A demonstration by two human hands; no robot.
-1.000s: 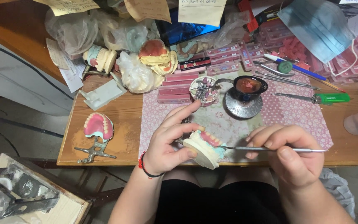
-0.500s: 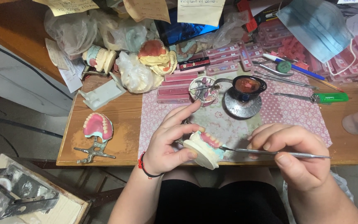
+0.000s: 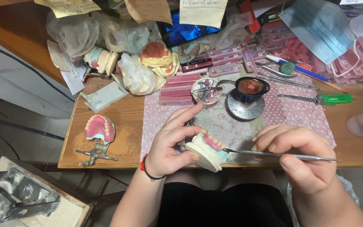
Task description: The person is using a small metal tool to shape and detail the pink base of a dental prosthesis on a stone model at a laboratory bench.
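My left hand (image 3: 171, 145) grips a white plaster dental model (image 3: 204, 152) with pink wax gums and teeth, held over the table's front edge. My right hand (image 3: 301, 157) holds a thin metal carving tool (image 3: 274, 155) like a pen, its tip touching the pink wax on the model's right side. A black and red band sits on my left wrist.
A small black cup of red wax (image 3: 251, 87) on a metal stand and a little dish of burs (image 3: 204, 91) sit behind my hands on a patterned mat (image 3: 290, 115). A denture on an articulator (image 3: 98, 135) lies at left. Tooth cards, bagged models, instruments, a green lighter (image 3: 335, 99) and a face mask crowd the back.
My right hand and the tool have shifted slightly; the tip stays on the model. My left hand keeps its grip in the same place.
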